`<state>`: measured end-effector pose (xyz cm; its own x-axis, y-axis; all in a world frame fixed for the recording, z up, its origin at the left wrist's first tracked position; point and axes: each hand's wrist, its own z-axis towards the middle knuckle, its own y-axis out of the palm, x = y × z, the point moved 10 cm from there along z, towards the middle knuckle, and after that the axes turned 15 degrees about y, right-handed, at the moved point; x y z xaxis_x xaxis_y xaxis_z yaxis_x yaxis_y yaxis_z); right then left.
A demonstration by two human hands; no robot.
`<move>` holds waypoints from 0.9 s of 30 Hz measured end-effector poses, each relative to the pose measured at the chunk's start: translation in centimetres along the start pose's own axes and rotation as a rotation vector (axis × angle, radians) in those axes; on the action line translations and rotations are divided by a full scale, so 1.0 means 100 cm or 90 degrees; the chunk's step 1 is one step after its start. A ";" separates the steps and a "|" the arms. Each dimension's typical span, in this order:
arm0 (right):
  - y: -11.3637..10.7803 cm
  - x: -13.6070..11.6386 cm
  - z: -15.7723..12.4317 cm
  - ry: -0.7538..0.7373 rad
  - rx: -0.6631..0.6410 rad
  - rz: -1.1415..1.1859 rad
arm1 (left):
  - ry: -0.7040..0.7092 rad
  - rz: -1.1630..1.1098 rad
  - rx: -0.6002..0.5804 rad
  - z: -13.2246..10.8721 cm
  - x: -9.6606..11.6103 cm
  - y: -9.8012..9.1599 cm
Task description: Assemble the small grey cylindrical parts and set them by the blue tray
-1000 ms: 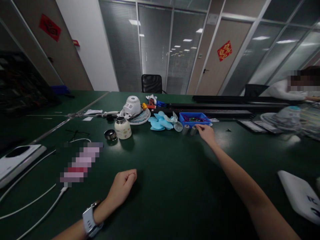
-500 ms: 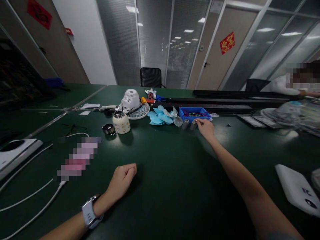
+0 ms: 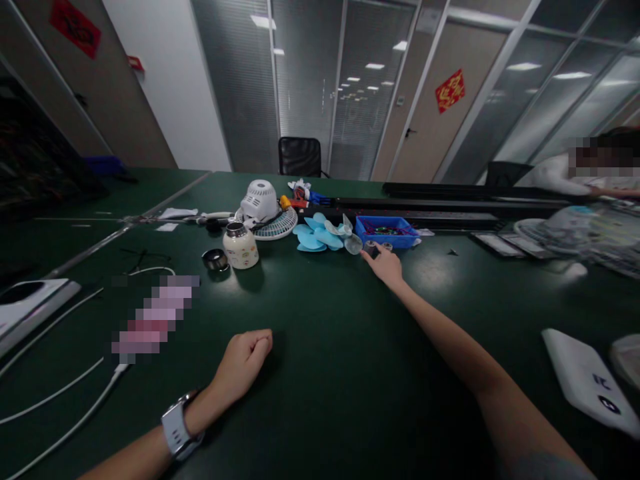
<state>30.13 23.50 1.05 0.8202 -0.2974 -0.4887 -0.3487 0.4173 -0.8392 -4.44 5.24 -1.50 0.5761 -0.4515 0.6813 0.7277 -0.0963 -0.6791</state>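
My right hand (image 3: 386, 264) reaches far across the table, with its fingertips closed around a small grey metal cylinder (image 3: 370, 247). A second, similar cylinder (image 3: 388, 247) stands just to the right, partly hidden by that hand. Close behind them sits a blue tray (image 3: 414, 241) with thin dark wires or small parts in it. Light-blue fan blades (image 3: 319, 235) lie left of the fingers, beside a clear fan blade (image 3: 353, 245). Nearer to me, my left hand (image 3: 245, 361) rests on the table in a fist, with nothing visible in it.
A cream flask (image 3: 241, 250) stands beside its dark lid (image 3: 216, 259). Behind are a white fan housing (image 3: 259, 200) and a round grille (image 3: 280, 227). Long black rails (image 3: 440, 207) cross the back. A white power bank (image 3: 590, 380) lies at right; a person (image 3: 555, 175) sits beyond.
My right hand has moved left from the right-hand cylinder to the left-hand one. My left hand stays in its fist. The view has shifted slightly.
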 end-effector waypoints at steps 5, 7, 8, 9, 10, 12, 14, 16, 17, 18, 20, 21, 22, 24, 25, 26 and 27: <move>0.013 0.004 0.005 0.026 -0.055 0.102 | 0.004 0.009 -0.010 0.000 -0.001 0.003; 0.012 0.004 -0.001 0.012 -0.072 0.133 | 0.005 0.011 -0.007 0.000 -0.003 0.003; 0.011 0.004 -0.006 0.004 -0.083 0.148 | 0.008 0.013 -0.002 -0.001 -0.003 0.003; 0.010 0.003 -0.014 -0.007 -0.101 0.165 | 0.013 0.015 0.002 -0.001 -0.002 0.003; 0.009 0.001 -0.024 -0.019 -0.129 0.186 | 0.023 0.017 0.005 0.000 0.000 0.003; 0.011 -0.005 -0.051 -0.043 -0.214 0.241 | 0.054 0.019 0.007 0.001 0.008 0.004; 0.013 -0.017 -0.086 -0.066 -0.318 0.293 | 0.092 0.019 0.019 0.003 0.022 0.002; 0.015 -0.033 -0.124 -0.096 -0.413 0.315 | 0.120 0.013 0.051 0.007 0.038 -0.002; 0.017 -0.042 -0.144 -0.117 -0.455 0.317 | 0.129 0.006 0.070 0.009 0.046 -0.005; 0.018 -0.052 -0.162 -0.140 -0.494 0.318 | 0.135 -0.005 0.087 0.011 0.052 -0.007; 0.019 -0.067 -0.194 -0.192 -0.550 0.320 | 0.149 -0.026 0.090 0.017 0.063 -0.005; 0.019 -0.073 -0.206 -0.216 -0.562 0.320 | 0.160 -0.033 0.080 0.020 0.067 -0.002; 0.019 -0.078 -0.215 -0.237 -0.567 0.318 | 0.172 -0.037 0.066 0.023 0.071 0.002; 0.019 -0.082 -0.224 -0.259 -0.558 0.308 | 0.189 -0.034 0.050 0.028 0.074 0.008; 0.019 -0.082 -0.225 -0.262 -0.549 0.305 | 0.193 -0.029 0.053 0.029 0.074 0.008; 0.019 -0.082 -0.225 -0.262 -0.540 0.304 | 0.192 -0.025 0.065 0.031 0.073 0.008; 0.019 -0.082 -0.224 -0.263 -0.531 0.305 | 0.188 -0.024 0.081 0.031 0.071 0.006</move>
<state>12.60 7.45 -1.86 0.5495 0.1241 -0.8262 -0.7519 -0.3578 -0.5538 1.21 4.73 3.80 0.4293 -0.6890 0.5839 0.7973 -0.0146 -0.6034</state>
